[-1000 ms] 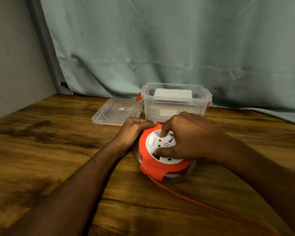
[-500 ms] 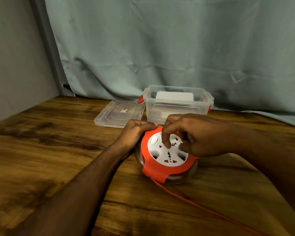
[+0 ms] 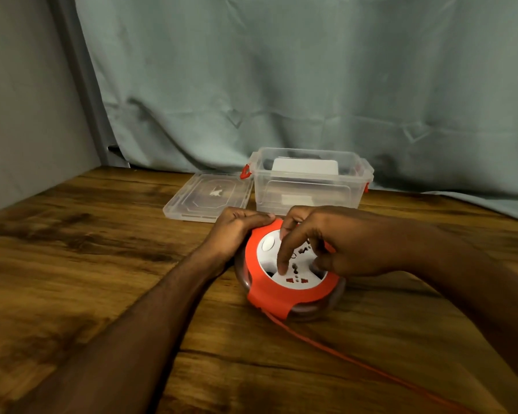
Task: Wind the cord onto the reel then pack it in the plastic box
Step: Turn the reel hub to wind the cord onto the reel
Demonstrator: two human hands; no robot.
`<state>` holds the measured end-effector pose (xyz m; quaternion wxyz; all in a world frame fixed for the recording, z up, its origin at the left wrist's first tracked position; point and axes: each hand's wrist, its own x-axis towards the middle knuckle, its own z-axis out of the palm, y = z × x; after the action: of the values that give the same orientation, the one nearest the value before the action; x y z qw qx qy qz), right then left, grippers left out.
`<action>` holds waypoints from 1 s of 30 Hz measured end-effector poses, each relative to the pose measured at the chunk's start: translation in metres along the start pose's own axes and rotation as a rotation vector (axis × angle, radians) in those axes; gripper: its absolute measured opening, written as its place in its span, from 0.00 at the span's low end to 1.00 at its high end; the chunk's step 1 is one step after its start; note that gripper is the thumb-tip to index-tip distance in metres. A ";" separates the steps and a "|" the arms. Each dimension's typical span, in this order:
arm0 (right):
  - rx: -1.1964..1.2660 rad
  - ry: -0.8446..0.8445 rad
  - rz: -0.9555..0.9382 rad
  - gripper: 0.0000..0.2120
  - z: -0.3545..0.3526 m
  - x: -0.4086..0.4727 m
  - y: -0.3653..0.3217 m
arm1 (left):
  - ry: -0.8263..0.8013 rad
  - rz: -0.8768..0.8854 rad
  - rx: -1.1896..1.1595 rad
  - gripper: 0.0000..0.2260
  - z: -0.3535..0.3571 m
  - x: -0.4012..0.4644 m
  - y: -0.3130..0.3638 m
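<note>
An orange cord reel [image 3: 269,291] with a white socket face lies flat on the wooden table [image 3: 87,264]. My left hand [image 3: 234,231] grips the reel's left rim. My right hand [image 3: 335,237] rests on the white face, its forefinger pressed into a recess near the front. The orange cord [image 3: 356,363] runs out from the reel's front toward the lower right corner. Behind the reel stands the clear plastic box [image 3: 308,189], open, with orange latches and a white item inside.
The box's clear lid [image 3: 207,198] lies flat to the left of the box. A grey-green curtain [image 3: 281,85] hangs behind the table, and a grey wall [image 3: 21,100] closes the left side.
My right hand has turned on the white face, its forefinger sweeping from the back toward the front. The left hand has kept its hold on the rim.
</note>
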<state>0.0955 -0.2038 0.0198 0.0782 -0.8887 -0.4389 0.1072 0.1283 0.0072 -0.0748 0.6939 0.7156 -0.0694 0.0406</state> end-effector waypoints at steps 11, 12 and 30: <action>-0.176 0.004 0.013 0.31 0.004 -0.001 -0.006 | 0.008 -0.007 -0.024 0.09 0.001 0.000 0.000; -0.200 0.020 0.016 0.31 0.004 -0.001 -0.006 | 0.007 -0.006 -0.027 0.09 0.001 0.000 0.000; -0.119 0.271 0.308 0.35 0.028 0.016 -0.005 | -0.023 -0.005 -0.024 0.12 -0.001 0.001 -0.003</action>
<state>0.0939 -0.1872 -0.0078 0.0665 -0.9547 -0.2888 -0.0285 0.1295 0.0086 -0.0773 0.7015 0.7080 -0.0760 0.0296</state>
